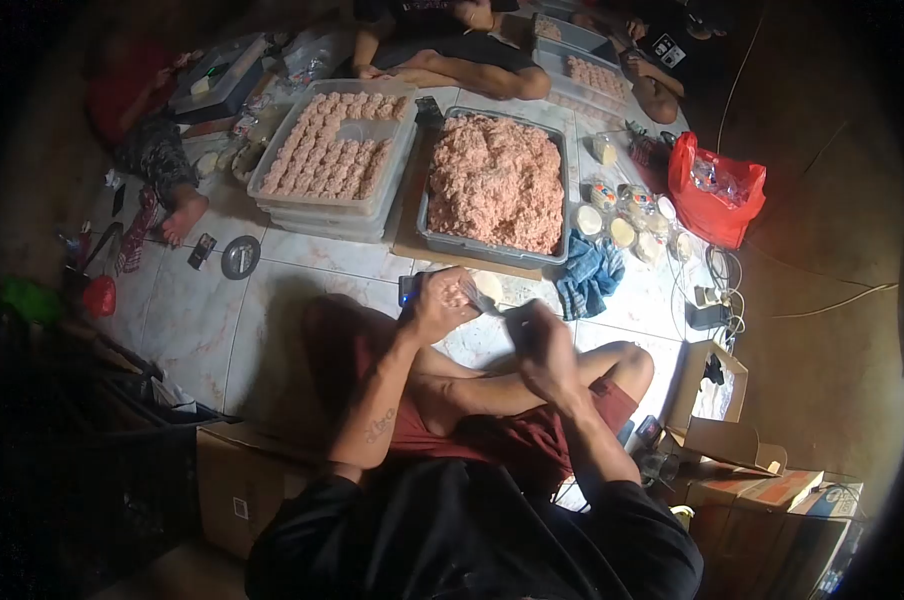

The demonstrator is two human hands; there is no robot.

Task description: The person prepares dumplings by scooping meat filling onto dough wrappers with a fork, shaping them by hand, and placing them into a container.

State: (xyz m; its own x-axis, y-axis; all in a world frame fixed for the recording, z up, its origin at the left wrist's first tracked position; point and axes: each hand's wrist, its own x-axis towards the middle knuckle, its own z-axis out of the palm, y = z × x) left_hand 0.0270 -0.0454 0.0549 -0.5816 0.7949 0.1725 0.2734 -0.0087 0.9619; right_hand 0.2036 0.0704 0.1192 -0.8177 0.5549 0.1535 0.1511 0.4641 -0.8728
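Observation:
My left hand [440, 305] is raised in front of my crossed legs, its fingers curled around a small lump of pale pink minced mixture [457, 294]. Close by on the right, my right hand [547, 350] is closed and somewhat blurred. It grips a flat metal utensil [484, 302] with a dark handle; its exact kind is unclear. The utensil's metal end reaches the lump in my left hand. Beyond both hands stands a grey tub [492, 248] heaped with pink minced mixture [497, 180]. A white round piece [489, 284] lies behind the utensil.
Left of the tub, stacked clear trays [322, 222] hold rows of shaped lumps. A blue cloth [589, 275], several wrapped pale rounds, a red plastic bag [717, 190] and cables [727, 270] lie right. Other people sit around the far side. Cardboard boxes [762, 500] flank me.

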